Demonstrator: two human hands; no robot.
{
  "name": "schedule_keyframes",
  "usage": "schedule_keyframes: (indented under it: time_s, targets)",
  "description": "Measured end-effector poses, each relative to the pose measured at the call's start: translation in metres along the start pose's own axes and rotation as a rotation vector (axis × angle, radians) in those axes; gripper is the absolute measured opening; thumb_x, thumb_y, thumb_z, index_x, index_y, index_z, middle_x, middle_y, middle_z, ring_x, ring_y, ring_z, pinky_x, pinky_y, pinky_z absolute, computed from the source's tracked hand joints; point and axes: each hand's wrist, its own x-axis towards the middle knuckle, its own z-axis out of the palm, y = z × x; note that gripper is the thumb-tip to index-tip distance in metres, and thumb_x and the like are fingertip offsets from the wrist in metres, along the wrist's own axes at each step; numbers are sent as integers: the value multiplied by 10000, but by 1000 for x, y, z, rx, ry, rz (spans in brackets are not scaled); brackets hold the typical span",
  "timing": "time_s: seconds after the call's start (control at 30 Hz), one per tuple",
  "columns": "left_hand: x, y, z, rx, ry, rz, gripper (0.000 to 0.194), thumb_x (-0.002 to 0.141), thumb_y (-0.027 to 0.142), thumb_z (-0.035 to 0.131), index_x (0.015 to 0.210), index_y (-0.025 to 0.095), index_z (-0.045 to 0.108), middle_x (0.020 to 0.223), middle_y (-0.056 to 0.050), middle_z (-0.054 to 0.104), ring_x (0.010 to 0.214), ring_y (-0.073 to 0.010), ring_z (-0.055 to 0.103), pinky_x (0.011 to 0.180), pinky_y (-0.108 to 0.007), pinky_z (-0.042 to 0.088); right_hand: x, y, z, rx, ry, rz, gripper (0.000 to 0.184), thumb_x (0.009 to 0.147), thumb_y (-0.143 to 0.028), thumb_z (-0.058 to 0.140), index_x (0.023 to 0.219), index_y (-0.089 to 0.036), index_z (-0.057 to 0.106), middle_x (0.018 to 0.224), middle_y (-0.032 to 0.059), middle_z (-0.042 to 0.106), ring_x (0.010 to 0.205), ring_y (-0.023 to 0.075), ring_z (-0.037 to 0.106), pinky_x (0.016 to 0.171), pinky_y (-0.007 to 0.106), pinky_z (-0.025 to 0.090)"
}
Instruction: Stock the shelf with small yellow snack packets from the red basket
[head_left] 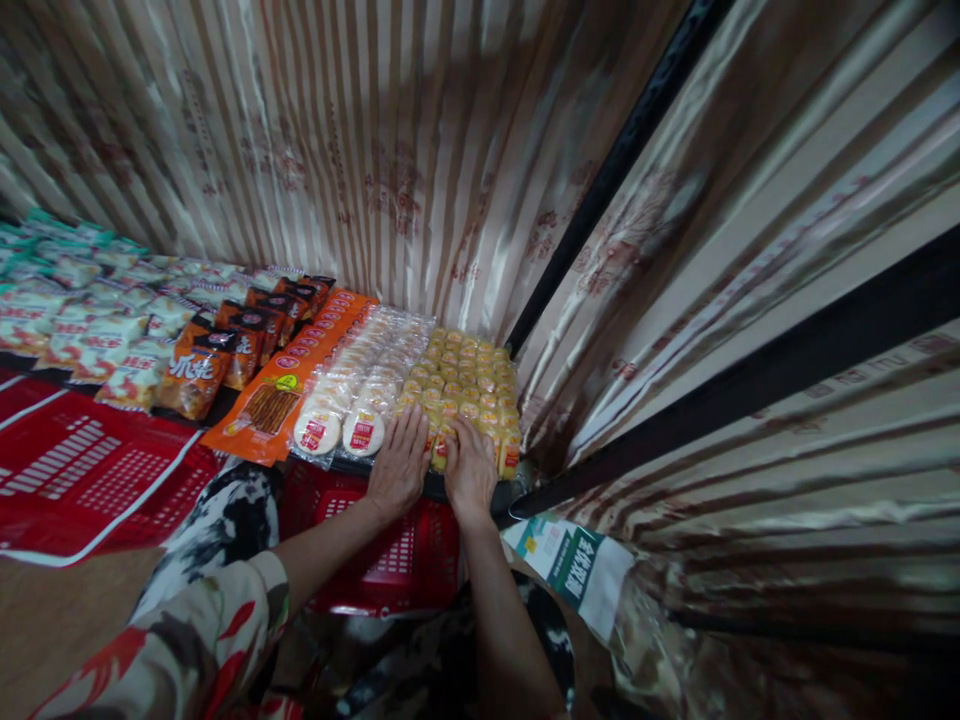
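My left hand (pixel 400 466) lies with fingers stretched over the front of the stacked snacks, where the round white crackers (pixel 363 430) in clear wrappers meet the small yellow packaged snacks (pixel 465 372). Close beside it, my right hand (pixel 471 468) rests on the front row of the yellow snacks, its fingers apart and slightly bent. Neither hand has anything lifted in it. The yellow pieces sit in tight rows at the right end of the shelf. What lies under my palms is hidden.
Orange bags of brown sticks (pixel 271 405), dark orange bags (pixel 196 368) and white snack bags (pixel 75 330) line the shelf leftward. Red baskets (pixel 112 470) stand below. Dark poles (pixel 615 180) and a striped curtain (pixel 420 150) border the shelf; a green-and-white package (pixel 577 565) lies lower right.
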Motion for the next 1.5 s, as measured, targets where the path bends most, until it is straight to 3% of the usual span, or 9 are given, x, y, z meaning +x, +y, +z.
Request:
schedule_keyframes:
  time_s: [0.27,0.47,0.6,1.0,1.23,1.5]
  targets:
    - [-26,5,-8,-39,3,32,645,896,216,388,1455,82,96,1507,-176,165,1401,-276,81,1105,-508,255,1,-1,-1,9,7,-1,336,915,-250,368,1151,-184,598,1227,77,596,1108,210,493,955,384,380]
    - [-34,5,-9,-22,-45,43,632,891,250,404,1441,59,158,1488,-186,227,1398,-280,105,1104,-505,257,1,0,-1,-2,2,-15,334,924,-256,363,1144,-176,601,1232,73,594,1118,204,486,961,368,375]
    - [-33,4,-9,-16,-57,40,634,887,266,422,1429,40,182,1465,-201,281,1398,-283,108,1098,-499,277,1,1,-1,7,-6,-10,335,925,-259,359,1142,-174,600,1227,75,595,1117,204,491,967,374,370]
    - [-26,6,-7,-39,-74,22,683,890,311,406,1446,53,105,1492,-204,203,1393,-305,112,1080,-521,292,1,-1,-1,17,2,-7,331,917,-249,360,1143,-187,595,1221,73,595,1092,207,493,958,378,368]
    - [-27,3,-12,-57,-18,66,660,900,256,400,1443,39,92,1480,-217,230,1399,-302,82,1088,-510,285,1,-2,-1,2,-5,6,321,916,-240,373,1137,-174,595,1225,69,596,1092,207,492,961,362,367]
    - [-4,0,-9,-22,-51,44,616,903,287,399,1417,29,179,1475,-224,239,1399,-297,73,1102,-516,254,1,0,0,-11,-12,-16,310,914,-233,382,1134,-170,592,1229,70,593,1121,208,488,970,360,357]
